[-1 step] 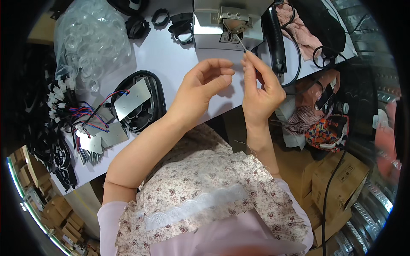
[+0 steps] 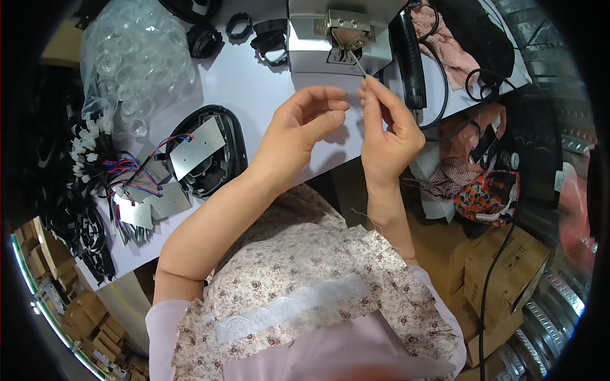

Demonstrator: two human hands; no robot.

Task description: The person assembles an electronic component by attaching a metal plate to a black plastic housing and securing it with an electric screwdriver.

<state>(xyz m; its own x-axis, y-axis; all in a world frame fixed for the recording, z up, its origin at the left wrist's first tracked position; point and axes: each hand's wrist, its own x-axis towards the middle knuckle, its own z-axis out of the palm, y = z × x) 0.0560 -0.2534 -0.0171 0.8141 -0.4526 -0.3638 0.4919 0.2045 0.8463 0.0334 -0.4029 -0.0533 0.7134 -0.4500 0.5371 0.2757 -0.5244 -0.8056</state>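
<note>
My right hand [image 2: 389, 136] pinches a thin metal rod [image 2: 358, 63] between thumb and fingertips. The rod's far end reaches into the front opening of a silvery metal box-shaped machine [image 2: 305, 54] at the back of the table. What kind of tool the rod is, I cannot make out. My left hand [image 2: 295, 130] hovers just left of it, fingers curved and thumb apart, with nothing visible in it. Nearest to my left forearm lies an oval black housing [image 2: 240, 136], with a flat metal plate [image 2: 198, 147] and red and blue wires resting on it.
A clear bag of transparent rings [image 2: 143, 57] lies at the back left, above bundled wires with white connectors [image 2: 86, 146]. Black ring-shaped parts [image 2: 239, 27] sit beside the machine. On its right are a black electric screwdriver [image 2: 410, 63], a looping cable and a pink cloth [image 2: 448, 51].
</note>
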